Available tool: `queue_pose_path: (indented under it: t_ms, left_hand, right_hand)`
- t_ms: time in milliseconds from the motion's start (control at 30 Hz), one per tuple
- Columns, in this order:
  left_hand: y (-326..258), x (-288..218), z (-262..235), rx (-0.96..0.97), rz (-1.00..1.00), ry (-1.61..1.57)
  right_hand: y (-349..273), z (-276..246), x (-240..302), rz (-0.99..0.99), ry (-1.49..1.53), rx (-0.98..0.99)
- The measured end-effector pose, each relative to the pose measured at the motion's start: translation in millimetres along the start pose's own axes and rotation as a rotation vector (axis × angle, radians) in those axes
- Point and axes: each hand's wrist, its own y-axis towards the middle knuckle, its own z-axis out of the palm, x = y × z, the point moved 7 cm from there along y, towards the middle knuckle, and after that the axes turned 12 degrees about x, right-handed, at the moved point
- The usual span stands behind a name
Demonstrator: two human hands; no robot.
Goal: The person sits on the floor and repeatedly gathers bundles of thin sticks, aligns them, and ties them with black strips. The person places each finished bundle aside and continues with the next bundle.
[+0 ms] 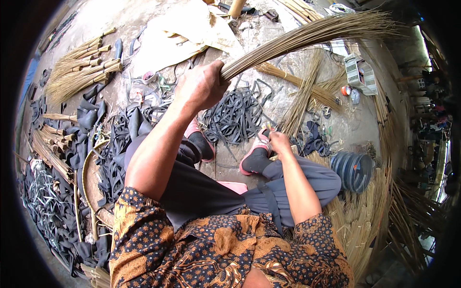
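Note:
My left hand [201, 85] is raised in front of me, its fingers wrapped round one end of a bundle of thin brown sticks [297, 39]. The bundle slants up to the right, and its loose tips fan out. My right hand [280, 143] is low beside my right shoe [254, 152], fingers curled closed. Something small and pale shows at its fingertips, too small to name. Between my feet and beyond them lies a tangled heap of black rubber strips [233, 115]. Past my right hand, tied stick bundles [302, 91] lie crossed on the floor.
Several short stick bundles [79, 72] lie at the far left, above piles of black rubber scraps [89, 117]. A pale sheet [187, 29] covers floor ahead. At right are a white plastic crate [360, 76], a ribbed dark tub [352, 172] and many loose sticks [357, 225].

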Motion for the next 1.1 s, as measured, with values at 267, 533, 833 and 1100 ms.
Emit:
queue_pose_path:
  t_ms: [267, 533, 833, 1100]
  left_hand:
    - [-1, 1, -10, 0.006, -0.044, -0.009]
    - [16, 5, -3, 0.090, -0.141, -0.036]
    - [27, 1, 6, 0.092, -0.103, 0.000]
    - [28, 5, 13, 0.124, -0.147, 0.018]
  right_hand:
    - [49, 28, -17, -0.181, -0.556, -0.187]
    - [63, 71, -4, -0.175, -0.864, -0.094]
    - [90, 103, -18, -0.006, -1.143, -0.045]
    - [94, 101, -21, -0.028, -1.093, -0.077]
